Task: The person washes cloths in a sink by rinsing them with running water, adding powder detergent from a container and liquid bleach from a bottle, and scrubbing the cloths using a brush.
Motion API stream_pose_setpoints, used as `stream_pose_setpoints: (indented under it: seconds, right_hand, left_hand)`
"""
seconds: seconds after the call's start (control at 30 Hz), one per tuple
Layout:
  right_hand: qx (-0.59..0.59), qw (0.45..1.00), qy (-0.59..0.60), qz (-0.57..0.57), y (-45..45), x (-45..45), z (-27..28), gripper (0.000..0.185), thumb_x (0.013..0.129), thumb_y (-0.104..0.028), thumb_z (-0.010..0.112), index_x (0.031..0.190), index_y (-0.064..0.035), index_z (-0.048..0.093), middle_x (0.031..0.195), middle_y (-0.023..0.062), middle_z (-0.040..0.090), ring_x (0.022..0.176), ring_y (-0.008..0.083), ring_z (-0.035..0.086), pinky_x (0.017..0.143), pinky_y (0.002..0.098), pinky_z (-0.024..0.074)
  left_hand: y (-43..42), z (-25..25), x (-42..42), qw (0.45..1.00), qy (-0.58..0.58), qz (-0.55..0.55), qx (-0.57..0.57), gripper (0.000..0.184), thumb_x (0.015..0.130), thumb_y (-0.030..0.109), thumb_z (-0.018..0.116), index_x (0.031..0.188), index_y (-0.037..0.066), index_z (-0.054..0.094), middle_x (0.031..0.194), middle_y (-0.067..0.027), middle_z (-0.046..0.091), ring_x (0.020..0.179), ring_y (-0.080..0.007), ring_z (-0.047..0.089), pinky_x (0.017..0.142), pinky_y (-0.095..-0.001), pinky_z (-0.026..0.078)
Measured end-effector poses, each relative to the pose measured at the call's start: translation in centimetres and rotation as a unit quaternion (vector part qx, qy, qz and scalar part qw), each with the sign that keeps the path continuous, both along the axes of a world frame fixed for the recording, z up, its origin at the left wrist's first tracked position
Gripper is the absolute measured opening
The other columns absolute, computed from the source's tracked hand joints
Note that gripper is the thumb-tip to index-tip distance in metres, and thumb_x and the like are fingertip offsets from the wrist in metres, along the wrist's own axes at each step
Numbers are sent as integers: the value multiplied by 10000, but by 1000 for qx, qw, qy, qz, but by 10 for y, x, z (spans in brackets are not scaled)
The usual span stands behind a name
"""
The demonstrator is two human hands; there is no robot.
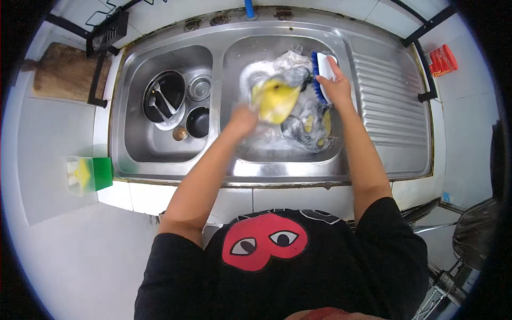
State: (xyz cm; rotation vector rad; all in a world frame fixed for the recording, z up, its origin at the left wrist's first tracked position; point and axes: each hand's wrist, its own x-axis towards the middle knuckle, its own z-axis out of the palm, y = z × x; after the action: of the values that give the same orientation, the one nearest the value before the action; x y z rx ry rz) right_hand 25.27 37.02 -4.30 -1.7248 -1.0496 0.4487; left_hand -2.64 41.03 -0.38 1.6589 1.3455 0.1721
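Note:
Over the right basin [240, 154], my left hand [244, 120] is closed on a yellow cloth [276, 102], both blurred by motion. My right hand [337, 88] grips a brush [322, 79] with a white back and blue bristles, held near the basin's right side. Beneath and between my hands lies a soapy heap of wet dark and yellow cloth [312, 128]. A whitish, sudsy piece [292, 60] rests at the back of the same basin. Foamy water covers part of the basin floor.
The left basin [146, 152] holds a black pan [164, 88] with cutlery, a small dark pot [198, 122] and a bowl. A ribbed drainboard [394, 101] is at the right. A cutting board [66, 74] leans at the left, above a green box [101, 173].

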Motion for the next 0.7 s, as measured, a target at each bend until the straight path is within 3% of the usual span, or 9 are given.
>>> stream_pose_setpoints:
  seconds: [0.03,0.1,0.2,0.27,0.33,0.4,0.43,0.53,0.7]
  right_hand:
    - [4,1000,-26,-2,-1,-7,1,762,674,-171,729,1337,-185,352,1183,182,538,1055,255,546,854,300,434]
    - [-72,993,-89,-4,-1,-22,11,915,648,-220,746,1386,-138,211,1212,218,499,1116,322,499,896,346,421]
    - [-186,976,-102,47,11,-53,-16,811,640,-237,749,1289,17,334,1154,240,526,1083,334,515,906,356,411]
    - [-238,956,-31,167,2,-102,15,748,648,-260,739,1249,16,388,1106,241,547,1050,346,529,910,372,408]
    - [-281,910,-114,284,-2,-134,-26,765,668,-351,726,1250,22,400,1177,225,510,1096,332,499,939,353,381]
    - [-280,871,-129,381,-17,-158,-54,757,662,-335,711,1258,11,396,1133,238,530,1064,355,511,930,363,390]
    - [-257,878,-145,377,-13,-154,-61,725,663,-321,703,1242,6,412,1110,239,540,1042,358,522,912,373,402]
    - [-262,899,-212,279,34,-115,-66,659,672,-271,679,1214,6,428,1060,246,562,981,354,556,855,399,437]
    - [-287,920,-186,192,61,-98,-34,710,677,-265,677,1261,5,376,1034,236,579,947,350,577,824,411,456]
  left_hand:
    - [-14,17,-13,958,212,-185,63,295,786,201,521,915,-49,612,916,-248,608,853,-355,605,747,-396,487]
    - [-28,-23,-29,899,264,-319,141,267,735,110,495,923,-24,629,950,-225,613,900,-338,602,779,-410,477]
    - [-40,-36,-13,888,239,-385,75,276,736,129,489,930,-3,635,963,-199,620,920,-322,602,797,-413,469]
    - [-42,-85,-18,881,253,-382,114,347,748,181,486,1021,9,612,1082,-192,575,995,-314,575,842,-416,454]
    - [-44,-127,-26,866,258,-401,154,392,764,208,475,1083,9,585,1206,-184,513,1050,-307,550,864,-419,445]
    - [-38,-103,-19,851,318,-418,8,420,765,198,499,1135,6,551,1314,-157,402,1099,-294,519,883,-412,437]
    - [-33,-91,-14,836,344,-422,-66,438,766,192,511,1161,5,534,1369,-143,346,1123,-288,503,892,-409,432]
    - [-32,-84,-13,824,361,-434,-44,471,741,173,581,1185,27,523,1432,-109,233,1144,-274,488,894,-407,429]
    - [-33,-77,-18,835,351,-422,-36,527,693,179,655,1193,66,532,1420,-111,261,1138,-267,495,886,-427,425]
